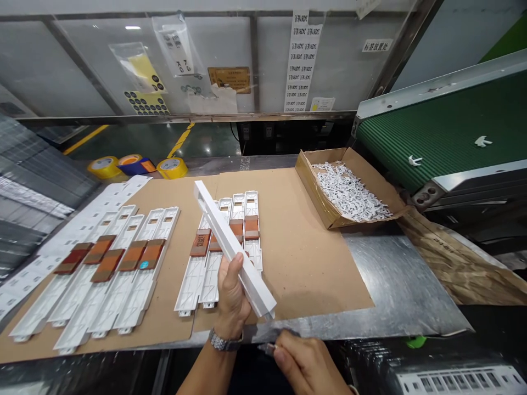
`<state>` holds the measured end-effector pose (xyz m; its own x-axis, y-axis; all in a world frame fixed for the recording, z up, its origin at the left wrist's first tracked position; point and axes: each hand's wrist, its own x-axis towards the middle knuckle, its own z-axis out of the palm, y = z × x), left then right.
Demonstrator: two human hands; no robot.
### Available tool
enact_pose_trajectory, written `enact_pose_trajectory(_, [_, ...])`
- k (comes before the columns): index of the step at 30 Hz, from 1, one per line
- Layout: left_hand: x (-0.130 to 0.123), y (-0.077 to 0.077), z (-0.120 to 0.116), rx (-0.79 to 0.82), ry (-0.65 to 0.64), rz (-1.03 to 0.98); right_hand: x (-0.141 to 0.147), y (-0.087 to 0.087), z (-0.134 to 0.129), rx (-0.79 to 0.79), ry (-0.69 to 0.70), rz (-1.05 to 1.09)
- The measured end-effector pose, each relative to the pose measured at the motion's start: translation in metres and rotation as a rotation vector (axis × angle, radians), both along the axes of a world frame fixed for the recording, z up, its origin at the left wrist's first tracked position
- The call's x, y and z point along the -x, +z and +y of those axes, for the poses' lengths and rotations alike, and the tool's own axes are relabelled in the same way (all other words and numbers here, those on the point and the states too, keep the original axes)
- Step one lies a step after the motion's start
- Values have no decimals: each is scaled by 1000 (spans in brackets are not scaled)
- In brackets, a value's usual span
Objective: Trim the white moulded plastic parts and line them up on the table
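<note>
My left hand (234, 293) is wrapped round a long white plastic channel-shaped bar (230, 241), which slants from upper left to lower right above the bench. My right hand (307, 359) is closed near the bar's lower end, at the bench's front edge. A small greyish tip (267, 348) pokes out from its fingers, blurred and mostly hidden, so its kind is unclear. Behind the held bar lie several white plastic strips (191, 291) with reddish-brown blocks (200, 243) across them. Another group of such strips (135, 296) lies to the left, also with brown blocks (132, 255).
Brown cardboard (304, 258) covers much of the metal bench (391, 280). An open carton (325, 211) of small white plastic pieces stands at right, beside a green conveyor belt (453, 126). Tape rolls (173, 167) sit at the back left, near printed label sheets (78, 230).
</note>
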<state>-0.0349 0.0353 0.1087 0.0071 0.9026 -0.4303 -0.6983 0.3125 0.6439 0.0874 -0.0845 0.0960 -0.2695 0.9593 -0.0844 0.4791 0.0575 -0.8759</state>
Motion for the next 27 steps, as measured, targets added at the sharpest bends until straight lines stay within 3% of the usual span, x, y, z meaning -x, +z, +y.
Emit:
enact_pose_trajectory(7, [3,1,5,-36,-5,-1,-14,7,-4,46,-190,228])
enact_pose_trajectory(11, [3,3,-2,-70,-37,5,-16,2,-5,-18,-321,268])
enact_pose_trajectory(18, [8,7,-13,-173,-139,131,-15,-15,-8,-388,-492,-175])
enact_pose_trajectory(23, [4,5,-17,-204,-26,322,-8,-12,-6,-401,-501,-248])
enact_pose_trajectory(27, [1,8,-20,-199,61,358,-5,-14,-5,-413,-518,-319])
